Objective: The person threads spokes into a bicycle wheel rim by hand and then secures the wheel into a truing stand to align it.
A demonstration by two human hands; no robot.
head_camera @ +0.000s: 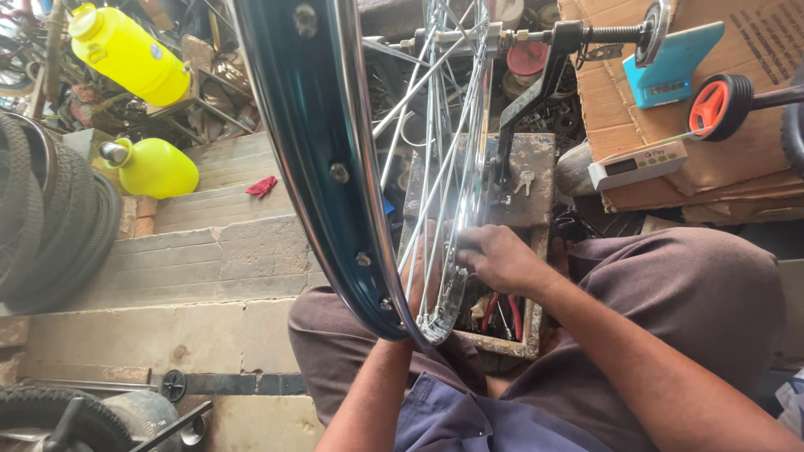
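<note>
Looks like spoke truing on the blue wheel rim held in the stand — right hand closed on the spokes near the rim's bottom, left hand mostly hidden behind it, grip unclear — next tweak wants a small, careful turn

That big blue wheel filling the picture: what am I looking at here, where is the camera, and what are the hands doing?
The camera sits on a person's head and looks down at their lap. The bicycle wheel, with a blue rim and shiny spokes, stands upright on a metal stand set on a worn wooden tool box. The right hand closes around the spokes near the rim. The left hand is mostly hidden behind the rim, so its grip cannot be judged. Yellow jugs, old tyres and cardboard lie around.
</note>
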